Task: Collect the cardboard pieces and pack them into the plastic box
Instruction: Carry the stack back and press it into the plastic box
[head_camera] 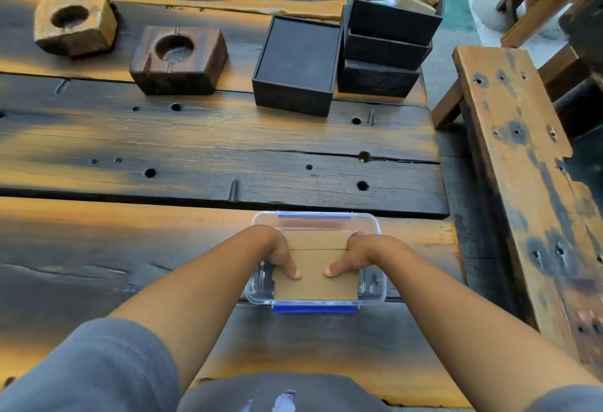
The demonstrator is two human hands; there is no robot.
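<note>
Spanning most of the view: a scorched, orange-and-black plank wooden table (195, 150), by which everything is carried.
Plastic box: a clear rectangular plastic box with blue latches (372, 292) is set at the near edge of the table, lid off, its long axis running away from the person.
Cardboard pieces: a stack of flat brown cardboard pieces (315, 276) is held over the open box, lying roughly level, its near edge reaching almost to the near rim; the long axis appears to follow that of the box.
Left hand (277, 253): closed on the left edge of the stack, thumb pressed on top, fingers hidden beneath.
Right hand (357, 253): closed on the right edge likewise, thumb laid on top.
Grip: a two-sided pinch on the stack.
Risk, jamming: the stack looks nearly as wide as the box, so a skewed lowering would likely wedge a corner on the rim.
Risk, fingers: fingers under the edges may be trapped against the walls, forcing an early release.
Risk, fanning: a seam shows across the top, so the pieces could slide apart if one side is released first.
</note>
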